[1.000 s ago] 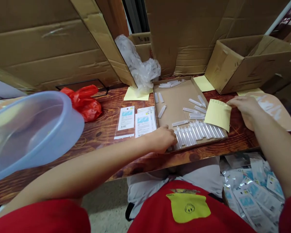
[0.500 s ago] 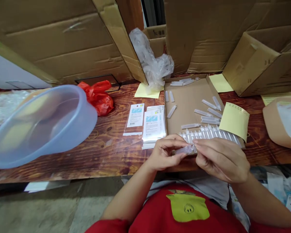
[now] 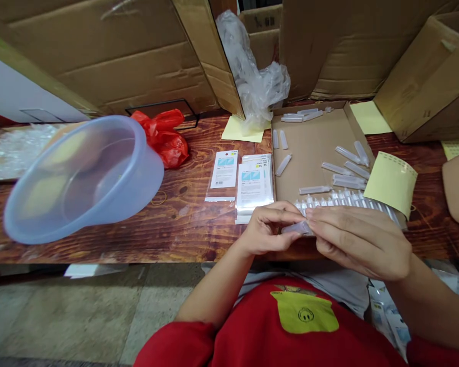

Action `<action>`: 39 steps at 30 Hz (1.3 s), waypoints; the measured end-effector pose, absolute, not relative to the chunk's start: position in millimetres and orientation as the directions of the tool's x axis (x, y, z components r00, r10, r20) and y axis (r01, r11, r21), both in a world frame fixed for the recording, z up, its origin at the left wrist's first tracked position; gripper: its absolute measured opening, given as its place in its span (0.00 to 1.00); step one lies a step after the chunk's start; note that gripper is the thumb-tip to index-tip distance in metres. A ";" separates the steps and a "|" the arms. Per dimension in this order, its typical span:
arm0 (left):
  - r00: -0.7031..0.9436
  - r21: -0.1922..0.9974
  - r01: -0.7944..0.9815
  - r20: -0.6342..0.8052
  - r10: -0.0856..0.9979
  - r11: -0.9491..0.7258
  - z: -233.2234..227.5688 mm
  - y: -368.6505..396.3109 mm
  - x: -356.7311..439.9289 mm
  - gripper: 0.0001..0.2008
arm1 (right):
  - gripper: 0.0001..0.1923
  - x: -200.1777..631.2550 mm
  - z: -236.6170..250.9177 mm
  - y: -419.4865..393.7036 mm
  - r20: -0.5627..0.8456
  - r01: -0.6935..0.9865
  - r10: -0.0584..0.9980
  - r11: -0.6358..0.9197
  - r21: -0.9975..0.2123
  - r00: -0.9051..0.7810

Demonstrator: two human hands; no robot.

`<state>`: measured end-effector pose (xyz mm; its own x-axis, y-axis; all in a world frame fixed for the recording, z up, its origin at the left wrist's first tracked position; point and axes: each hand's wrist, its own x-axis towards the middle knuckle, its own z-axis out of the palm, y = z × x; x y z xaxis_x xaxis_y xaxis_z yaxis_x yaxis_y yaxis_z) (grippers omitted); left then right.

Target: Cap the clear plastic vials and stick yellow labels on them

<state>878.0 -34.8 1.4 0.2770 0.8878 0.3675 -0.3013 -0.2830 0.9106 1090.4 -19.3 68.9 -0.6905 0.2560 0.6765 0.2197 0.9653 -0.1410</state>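
Note:
My left hand (image 3: 263,230) is closed around a small clear plastic tube (image 3: 295,228) at the near edge of a shallow cardboard tray (image 3: 309,148). Against the tube's right end, the fingers of my right hand (image 3: 361,239) are pressed together, covering its tip. Just beyond my hands, a row of similar capped tubes (image 3: 344,198) lines the tray's near side. Several loose tubes (image 3: 346,181) lie farther back in it. A yellow paper sheet (image 3: 392,183) rests over the tray's right edge.
Printed clear packets (image 3: 251,188) lie left of the tray, with a single packet (image 3: 224,171) beside them. Farther left are a red plastic bag (image 3: 168,140) and a translucent blue basin (image 3: 149,178). Crumpled clear plastic (image 3: 248,81) and a cardboard box (image 3: 424,76) stand behind.
The view has shifted, so the table contents sit higher and mostly farther right. My right fingers have flattened and closed over the tube's end; my left hand keeps its hold.

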 end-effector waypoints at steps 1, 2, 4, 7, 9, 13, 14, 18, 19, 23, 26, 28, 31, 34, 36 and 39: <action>0.276 0.912 -0.301 0.364 0.889 -0.280 1.0 -35.1 878.1 0.15 | 0.10 1091.3 70.1 -18.6 0.666 0.211 0.249 0.968 -0.139 -0.703; 0.275 0.912 -0.302 0.363 0.890 -0.278 0.6 -35.6 878.2 0.15 | 0.10 1092.2 71.2 -18.1 0.653 0.205 0.245 0.969 -0.139 -0.716; 0.269 0.911 -0.305 0.363 0.892 -0.279 -0.6 -37.0 878.2 0.16 | 0.10 1093.5 72.7 -17.6 0.629 0.197 0.238 0.971 -0.134 -0.740; 0.253 0.914 -0.312 0.342 0.905 -0.258 -3.3 -39.2 876.7 0.14 | 0.13 1092.7 71.2 -19.2 0.600 0.210 0.239 0.970 -0.119 -0.763; 0.232 0.921 -0.312 0.311 0.922 -0.232 -5.3 -39.9 875.0 0.12 | 0.16 1089.6 65.9 -22.4 0.589 0.232 0.257 0.965 -0.119 -0.766; 0.206 0.938 -0.252 0.294 0.933 -0.240 -8.5 -39.6 874.4 0.09 | 0.19 1080.6 49.4 -31.3 0.601 0.320 0.331 0.938 -0.129 -0.728; 0.213 0.940 -0.226 0.302 0.929 -0.254 -8.8 -39.6 875.3 0.09 | 0.18 1080.0 46.2 -33.1 0.591 0.339 0.346 0.932 -0.127 -0.729; 0.281 0.946 -0.131 0.323 0.904 -0.297 -5.2 -39.6 879.7 0.09 | 0.18 1099.1 44.8 -31.8 0.520 0.369 0.396 0.915 -0.161 -0.757; 0.296 0.951 -0.090 0.309 0.904 -0.296 -3.0 -39.0 879.7 0.09 | 0.20 1110.2 45.8 -28.8 0.533 0.394 0.433 0.899 -0.193 -0.727; 0.343 0.920 0.184 0.269 0.900 -0.345 8.8 -30.4 872.9 0.12 | 0.30 1166.5 37.1 -9.8 0.572 0.724 0.716 0.630 -0.282 -0.400; 0.441 0.792 0.346 0.337 0.832 -0.503 15.2 -18.9 864.8 0.16 | 0.37 1199.5 12.2 3.1 0.366 0.919 0.918 0.267 -0.289 -0.152; 0.530 0.699 0.453 0.288 0.798 -0.554 18.1 -11.8 860.5 0.19 | 0.44 1211.0 -6.7 7.5 0.234 0.929 0.969 0.152 -0.338 -0.074; 0.641 0.576 0.619 0.022 0.767 -0.534 25.1 -4.7 856.4 0.25 | 0.46 1216.7 -25.4 8.2 0.158 0.913 0.987 0.049 -0.406 0.017; 0.656 0.570 0.648 -0.079 0.751 -0.506 38.5 0.9 857.5 0.32 | 0.27 1215.1 -27.3 7.0 0.265 0.907 0.956 -0.003 -0.422 0.126; 0.625 0.681 0.566 0.013 0.780 -0.464 46.4 6.9 865.0 0.29 | 0.20 1209.9 -21.8 7.1 0.438 0.925 0.894 0.081 -0.370 0.097; 0.422 0.917 0.354 0.017 0.906 -0.182 46.7 20.2 888.8 0.16 | 0.24 1193.7 -7.9 9.2 0.712 0.905 0.665 0.414 -0.101 -0.225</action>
